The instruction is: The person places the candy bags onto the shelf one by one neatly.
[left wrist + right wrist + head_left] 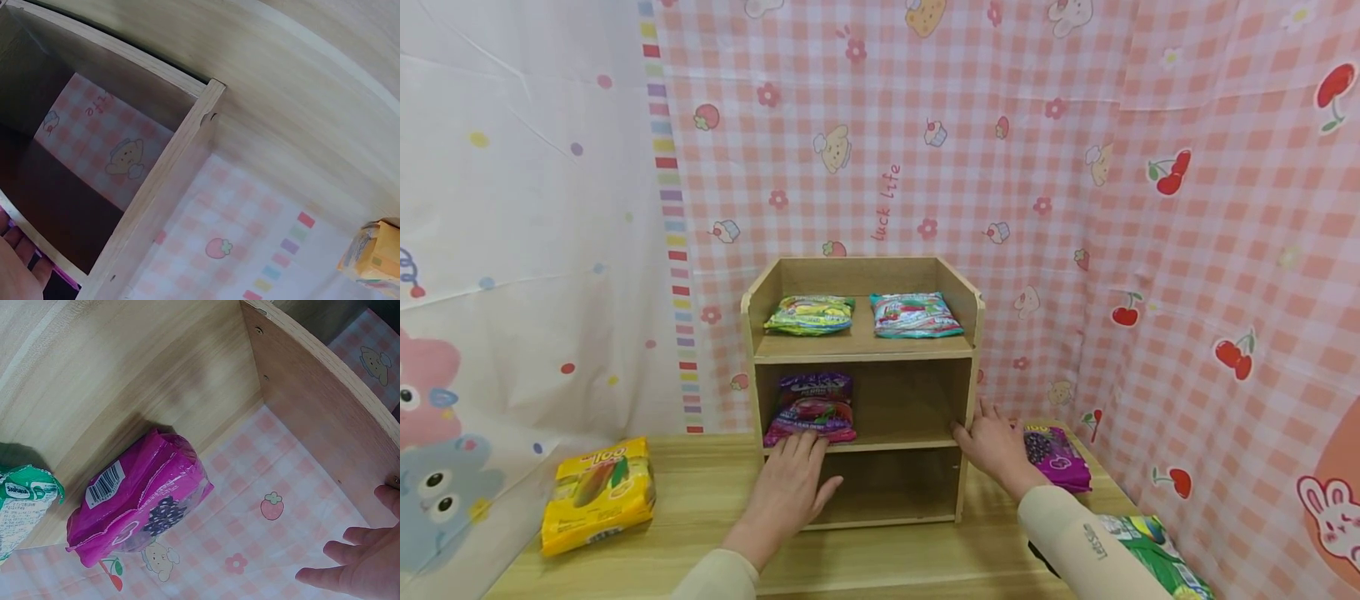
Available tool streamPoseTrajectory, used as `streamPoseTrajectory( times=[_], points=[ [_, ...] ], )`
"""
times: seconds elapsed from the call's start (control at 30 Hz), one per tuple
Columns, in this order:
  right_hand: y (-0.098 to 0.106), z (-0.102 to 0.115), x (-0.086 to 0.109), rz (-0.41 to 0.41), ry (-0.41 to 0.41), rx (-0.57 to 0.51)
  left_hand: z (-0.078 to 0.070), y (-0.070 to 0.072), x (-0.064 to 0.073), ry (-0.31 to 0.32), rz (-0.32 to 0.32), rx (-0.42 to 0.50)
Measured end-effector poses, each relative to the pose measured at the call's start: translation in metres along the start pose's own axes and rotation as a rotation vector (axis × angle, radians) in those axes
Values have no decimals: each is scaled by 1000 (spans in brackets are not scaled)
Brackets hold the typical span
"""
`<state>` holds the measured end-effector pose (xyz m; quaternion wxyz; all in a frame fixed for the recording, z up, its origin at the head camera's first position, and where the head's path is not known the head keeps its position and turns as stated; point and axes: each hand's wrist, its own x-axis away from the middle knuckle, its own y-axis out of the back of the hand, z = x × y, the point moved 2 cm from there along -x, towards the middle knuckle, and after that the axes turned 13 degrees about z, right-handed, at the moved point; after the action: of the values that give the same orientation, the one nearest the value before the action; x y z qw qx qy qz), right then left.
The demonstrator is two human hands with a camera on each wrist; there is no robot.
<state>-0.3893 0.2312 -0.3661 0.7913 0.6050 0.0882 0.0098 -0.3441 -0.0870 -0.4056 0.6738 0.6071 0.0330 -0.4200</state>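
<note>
A small wooden shelf unit (917, 408) with three levels stands in the middle. On its middle level, at the left, a dark purple candy bag (816, 404) leans back. My left hand (786, 492) lies with extended fingers at this bag's lower front edge, its thumb spread to the side. My right hand (1000, 446) is at the unit's right side, thumb by the front edge of the side panel (337, 419) and fingers spread. Just right of that hand a magenta bag with a dark berry picture (140, 500) lies on the table.
Up on the top level lie a yellow-green bag (811, 316) and a teal bag (915, 316). A yellow mango-print bag (598, 496) sits on the table (700, 483) at left, a green bag (1157, 554) at right. Patterned cloth (880, 125) hangs behind the unit.
</note>
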Motion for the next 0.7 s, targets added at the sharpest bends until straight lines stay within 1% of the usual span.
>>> streamPoseTrajectory(
  times=[0.23, 0.37, 0.7],
  points=[
    [0, 0, -1, 3, -4, 1, 0, 1, -3, 14, 22, -14],
    [0, 1, -1, 5, -7, -1, 1, 3, -6, 27, 42, 0],
    [1, 1, 1, 13, -9, -1, 2, 5, -12, 72, 163, 58]
  ],
)
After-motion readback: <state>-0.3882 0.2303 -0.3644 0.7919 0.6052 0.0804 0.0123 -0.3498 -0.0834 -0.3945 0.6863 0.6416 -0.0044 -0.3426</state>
